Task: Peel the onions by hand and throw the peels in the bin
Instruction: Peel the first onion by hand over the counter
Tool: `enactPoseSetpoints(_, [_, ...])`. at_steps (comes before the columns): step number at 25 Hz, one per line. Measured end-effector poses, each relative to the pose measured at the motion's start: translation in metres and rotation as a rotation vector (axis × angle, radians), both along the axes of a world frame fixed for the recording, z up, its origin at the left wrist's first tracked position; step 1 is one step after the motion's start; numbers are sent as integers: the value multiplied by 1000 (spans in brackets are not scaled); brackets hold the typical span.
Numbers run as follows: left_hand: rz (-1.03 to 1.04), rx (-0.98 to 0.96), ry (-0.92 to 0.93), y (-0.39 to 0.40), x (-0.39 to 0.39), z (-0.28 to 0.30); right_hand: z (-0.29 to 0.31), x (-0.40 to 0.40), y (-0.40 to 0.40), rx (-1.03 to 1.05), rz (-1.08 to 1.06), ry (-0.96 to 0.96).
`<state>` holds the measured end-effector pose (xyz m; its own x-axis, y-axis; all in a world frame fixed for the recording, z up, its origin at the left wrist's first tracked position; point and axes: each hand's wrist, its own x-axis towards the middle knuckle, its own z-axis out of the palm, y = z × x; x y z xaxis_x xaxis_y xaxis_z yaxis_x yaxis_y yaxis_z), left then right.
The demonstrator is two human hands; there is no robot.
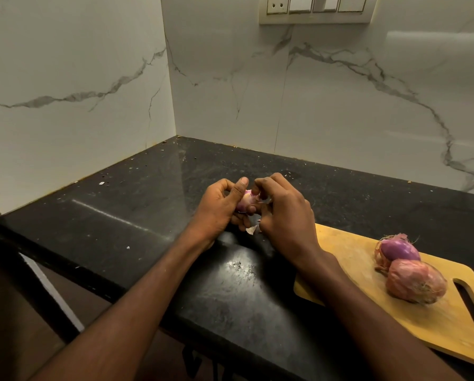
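Note:
My left hand (222, 207) grips a small purple onion (245, 200) above the black counter, thumb over its top. My right hand (282, 213) has its fingers curled against the onion's right side, pinching at its skin. Most of the onion is hidden between the two hands. A pale scrap of peel (251, 229) hangs just below my fingers. Two more onions lie on the wooden cutting board (348, 259) at the right: a partly peeled purple one (399, 250) and, touching it in front, one in its papery skin (415, 281). No bin is in view.
The black stone counter (137, 215) runs into a corner of white marble walls, with small crumbs scattered on it. A switch plate (315, 9) sits high on the back wall. The counter's front edge drops off at lower left.

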<state>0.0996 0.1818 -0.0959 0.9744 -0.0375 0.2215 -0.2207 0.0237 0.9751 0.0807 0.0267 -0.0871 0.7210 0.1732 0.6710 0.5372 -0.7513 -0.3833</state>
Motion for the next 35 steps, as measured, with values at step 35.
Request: enactPoseSetpoints(35, [-189, 56, -19, 8, 1, -2, 5, 4, -9, 84, 267, -41])
